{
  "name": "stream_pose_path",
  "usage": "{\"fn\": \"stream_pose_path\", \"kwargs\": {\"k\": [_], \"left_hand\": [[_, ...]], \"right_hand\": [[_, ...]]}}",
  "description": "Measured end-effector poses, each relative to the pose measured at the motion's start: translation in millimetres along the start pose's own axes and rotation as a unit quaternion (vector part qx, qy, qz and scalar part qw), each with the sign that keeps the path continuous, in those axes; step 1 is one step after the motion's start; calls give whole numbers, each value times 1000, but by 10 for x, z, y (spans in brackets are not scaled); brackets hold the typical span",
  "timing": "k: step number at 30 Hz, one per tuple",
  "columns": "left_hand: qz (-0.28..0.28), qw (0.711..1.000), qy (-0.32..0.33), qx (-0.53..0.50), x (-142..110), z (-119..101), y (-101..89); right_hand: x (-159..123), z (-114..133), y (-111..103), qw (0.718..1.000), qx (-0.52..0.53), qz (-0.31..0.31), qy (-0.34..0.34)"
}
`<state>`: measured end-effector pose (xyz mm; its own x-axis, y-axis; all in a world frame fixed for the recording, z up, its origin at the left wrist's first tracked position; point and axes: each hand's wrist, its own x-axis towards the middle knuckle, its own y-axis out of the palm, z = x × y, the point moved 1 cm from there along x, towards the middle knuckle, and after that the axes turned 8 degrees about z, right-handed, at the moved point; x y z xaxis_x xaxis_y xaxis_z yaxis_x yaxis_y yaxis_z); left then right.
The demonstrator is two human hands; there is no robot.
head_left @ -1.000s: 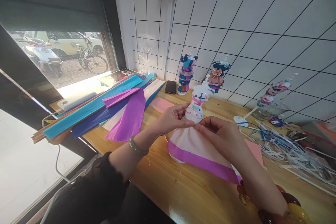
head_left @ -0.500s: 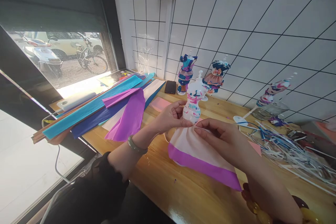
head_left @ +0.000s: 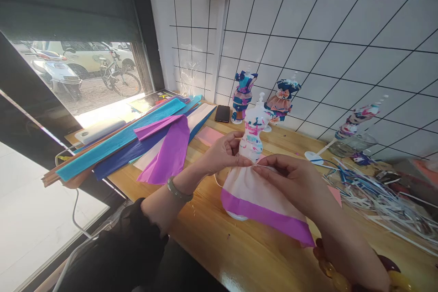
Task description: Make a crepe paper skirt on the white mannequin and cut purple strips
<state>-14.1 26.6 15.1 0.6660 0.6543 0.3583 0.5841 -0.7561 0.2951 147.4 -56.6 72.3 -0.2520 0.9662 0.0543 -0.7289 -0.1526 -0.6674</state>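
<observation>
Between your fingers, the skirt [head_left: 265,196] hangs at the form's [head_left: 253,132] lower body: your left hand [head_left: 227,155] has thumb and fingertips closed on its gathered top, and your right hand [head_left: 287,173] pinches the edge just beside them.

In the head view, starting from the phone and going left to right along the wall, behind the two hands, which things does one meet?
Phone → turquoise-topped mannequin → dark-topped mannequin → tilted mannequin.
</observation>
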Motion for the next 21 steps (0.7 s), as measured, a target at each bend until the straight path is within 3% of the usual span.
{"fn": "stream_pose_path", "kwargs": {"k": [21], "left_hand": [[1,999,43,1,18,22,-16]], "right_hand": [[-3,28,-35,997,40,25,-53]]}}
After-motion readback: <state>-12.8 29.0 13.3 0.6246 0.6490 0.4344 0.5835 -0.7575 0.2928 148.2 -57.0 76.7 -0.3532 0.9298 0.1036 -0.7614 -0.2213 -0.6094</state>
